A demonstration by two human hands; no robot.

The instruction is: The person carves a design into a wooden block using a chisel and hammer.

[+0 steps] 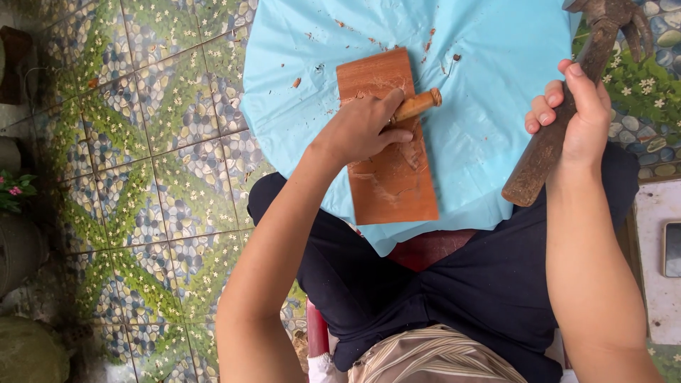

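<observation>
L hand [365,128] fingers clamped round wooden-handled tool [418,104], prob. a chisel, blade hidden, pressed on wood board [394,181]. Board lies on blue sheet [496,85] over lap. R hand [578,117] fist closed on hammer [560,120], raised w/ head up.

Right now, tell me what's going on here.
A seated person is working a reddish wooden board that lies on a light blue sheet over their lap. The left hand grips a wooden-handled chisel set against the board, whose surface already shows carved gouges. The right hand holds a claw hammer raised off to the side, clear of the chisel. Wood chips are scattered on the sheet. A patterned tile floor lies beneath.
</observation>
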